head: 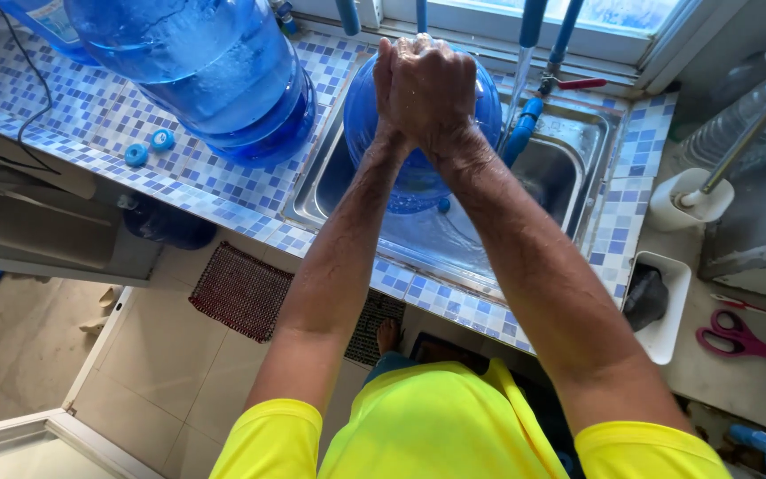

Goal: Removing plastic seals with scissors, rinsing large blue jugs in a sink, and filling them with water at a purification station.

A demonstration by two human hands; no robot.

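Yellow sleeves fill the bottom of the frame, and from them both forearms reach up to the top centre, where my left hand and right hand are pressed together — wet, gripping each other, nothing between them. They hang over a blue water jug in the steel sink; a second jug lies upper left on the tiled counter.

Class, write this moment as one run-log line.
hands: left hand and right hand clasped together | over: blue water jug in steel sink | beside: second jug on tiled counter
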